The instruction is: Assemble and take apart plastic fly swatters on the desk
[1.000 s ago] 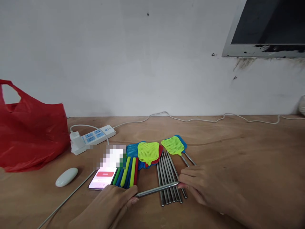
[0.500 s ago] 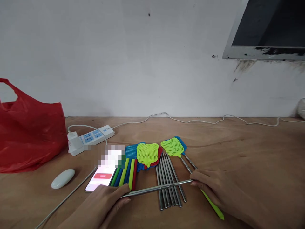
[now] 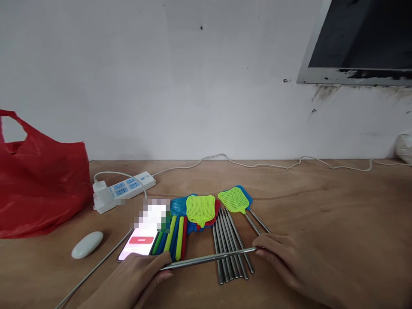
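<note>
A thin metal telescopic rod [image 3: 200, 260] stretches between my hands, raised over the table. My left hand [image 3: 140, 272] pinches its thicker left end, and my right hand [image 3: 285, 259] has thumb and fingers closed on the thinner right end. Beneath it lies a row of several similar metal rods [image 3: 229, 257]. Several coloured handles [image 3: 179, 240] in green, blue, yellow-green and red lie near my left hand. Behind them is a pile of fly swatter heads [image 3: 201, 209], yellow-green on top. Beyond my right hand lie a yellow-green fly swatter [image 3: 234, 200] and a blue one, both on metal shafts; their lower ends are hidden.
A lit phone [image 3: 138, 240] lies beside the handles, partly blurred out. Further left are a white mouse-like object [image 3: 87, 244], a power strip [image 3: 128, 189] with a plug, and a red plastic bag [image 3: 45, 184]. A white cable [image 3: 257, 164] runs along the wall.
Both hands still hold the rod, which has shifted slightly. My right hand now covers the yellow-green handle that showed beneath it before. The view has tilted a little.
</note>
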Tool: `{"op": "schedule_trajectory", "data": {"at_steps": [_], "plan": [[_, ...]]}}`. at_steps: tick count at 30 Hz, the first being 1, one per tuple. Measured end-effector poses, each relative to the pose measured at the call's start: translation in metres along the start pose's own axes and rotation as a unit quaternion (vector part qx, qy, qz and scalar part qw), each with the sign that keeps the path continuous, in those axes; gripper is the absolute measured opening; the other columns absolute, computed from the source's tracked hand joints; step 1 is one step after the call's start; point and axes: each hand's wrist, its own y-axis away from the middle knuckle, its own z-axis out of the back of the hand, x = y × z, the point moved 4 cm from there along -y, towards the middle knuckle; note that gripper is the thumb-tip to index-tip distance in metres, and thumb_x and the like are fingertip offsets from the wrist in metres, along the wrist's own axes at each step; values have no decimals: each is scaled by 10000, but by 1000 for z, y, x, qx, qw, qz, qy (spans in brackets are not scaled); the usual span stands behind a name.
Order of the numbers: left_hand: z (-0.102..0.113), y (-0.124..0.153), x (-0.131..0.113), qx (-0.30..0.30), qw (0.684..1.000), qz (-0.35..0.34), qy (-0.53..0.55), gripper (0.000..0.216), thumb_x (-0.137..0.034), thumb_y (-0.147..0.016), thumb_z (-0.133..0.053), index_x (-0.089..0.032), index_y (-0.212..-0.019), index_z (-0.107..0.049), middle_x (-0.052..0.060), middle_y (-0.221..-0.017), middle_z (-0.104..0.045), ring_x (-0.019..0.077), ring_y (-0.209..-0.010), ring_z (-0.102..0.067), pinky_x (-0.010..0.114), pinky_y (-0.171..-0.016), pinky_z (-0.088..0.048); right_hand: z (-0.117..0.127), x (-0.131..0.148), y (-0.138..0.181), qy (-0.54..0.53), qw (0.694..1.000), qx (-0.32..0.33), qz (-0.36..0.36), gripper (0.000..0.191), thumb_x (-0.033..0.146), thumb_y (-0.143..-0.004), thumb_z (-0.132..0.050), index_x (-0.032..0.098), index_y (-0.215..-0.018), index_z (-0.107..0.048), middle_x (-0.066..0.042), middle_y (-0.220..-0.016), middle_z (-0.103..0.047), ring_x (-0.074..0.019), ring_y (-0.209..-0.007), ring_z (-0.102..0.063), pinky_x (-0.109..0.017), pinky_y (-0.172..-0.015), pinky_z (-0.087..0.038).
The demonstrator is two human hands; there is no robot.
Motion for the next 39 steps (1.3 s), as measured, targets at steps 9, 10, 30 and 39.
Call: {"op": "schedule_trajectory", "data": {"at_steps": [9,10,30,39], "plan": [[-8,16,11,13,998,51,45,230,-376,-1008,-466,-327,-1135,-652,-32,-843,-774,177,-661,-717,211,-585,-526,2,-17,8,39,999,-13,2,237,152,-989,-377,224,-935,-596,-38,-811,-653,-188,-681,-617,-303,-622,-451],[-10,16,12,24,997,60,45,236,-366,-1009,-460,-328,-1147,-647,-29,-865,-774,184,-693,-722,216,-604,-529,2,-17,8,38,999,-14,3,241,123,-972,-381,224,-931,-597,-45,-812,-652,-192,-680,-613,-307,-620,-450],[-32,-19,-30,81,991,10,105,483,-388,-1074,-101,-238,-889,-522,18,-655,-653,207,-507,-573,277,-474,-289,-20,29,-20,-24,999,-21,32,307,163,-989,-332,186,-805,-577,-45,-731,-614,-170,-637,-541,-286,-574,-354],[-19,-42,-46,74,979,31,190,360,-401,-1075,-225,-241,-897,-493,-8,-742,-641,185,-614,-586,273,-563,-348,-35,1,-29,-564,790,-140,-196,402,579,-826,-661,178,-849,-671,-20,-651,-648,-132,-516,-554,-243,-477,-468]]}}
